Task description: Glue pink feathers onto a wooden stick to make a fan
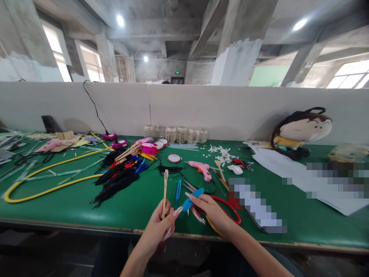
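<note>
My left hand is closed around a thin wooden stick that stands nearly upright, its tip notched. Between the fingertips of my right hand is a bright blue feather, and the left thumb reaches its lower end. A second, narrower blue feather lies on the green table just beyond the hands. Scissors lie partly hidden behind the right hand. Farther back rests a pink glue gun, near a small black feather piece.
Black, red and pink feathers with wooden sticks lie in a pile at left, beside a yellow tube loop. Several glass jars line the back partition. White scraps, papers and a plush bag occupy the right side.
</note>
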`<control>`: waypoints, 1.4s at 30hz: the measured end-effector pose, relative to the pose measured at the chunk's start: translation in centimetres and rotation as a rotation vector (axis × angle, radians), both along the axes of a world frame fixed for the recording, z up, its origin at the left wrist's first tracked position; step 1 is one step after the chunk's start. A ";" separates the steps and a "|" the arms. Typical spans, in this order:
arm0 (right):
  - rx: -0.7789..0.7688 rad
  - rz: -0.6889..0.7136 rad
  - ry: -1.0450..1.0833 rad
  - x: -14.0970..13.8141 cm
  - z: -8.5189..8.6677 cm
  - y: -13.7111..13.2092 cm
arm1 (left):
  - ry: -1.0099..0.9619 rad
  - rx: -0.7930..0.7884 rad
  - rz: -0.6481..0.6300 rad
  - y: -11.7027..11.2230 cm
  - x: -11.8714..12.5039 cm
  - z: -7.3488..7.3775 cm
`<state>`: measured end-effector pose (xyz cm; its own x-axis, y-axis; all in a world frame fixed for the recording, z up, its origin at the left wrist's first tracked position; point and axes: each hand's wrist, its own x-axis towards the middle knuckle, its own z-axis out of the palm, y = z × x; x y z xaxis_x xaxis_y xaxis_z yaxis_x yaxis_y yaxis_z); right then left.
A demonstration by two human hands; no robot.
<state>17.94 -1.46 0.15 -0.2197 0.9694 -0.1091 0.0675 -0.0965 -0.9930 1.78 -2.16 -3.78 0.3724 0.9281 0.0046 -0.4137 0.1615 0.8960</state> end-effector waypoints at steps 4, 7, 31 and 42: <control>-0.010 -0.053 0.023 -0.1 0.0 0.0 | -0.022 0.010 0.013 -0.1 0.4 0.0; -0.003 -0.055 0.038 -0.2 0.3 -0.1 | -0.053 0.008 -0.016 -0.2 0.2 -0.1; 0.025 0.016 -0.235 1.3 0.8 1.2 | 0.157 0.147 0.034 0.8 -1.4 0.4; -0.028 -0.742 -1.383 19.0 1.1 8.2 | 0.116 0.078 0.455 4.3 -3.1 -0.6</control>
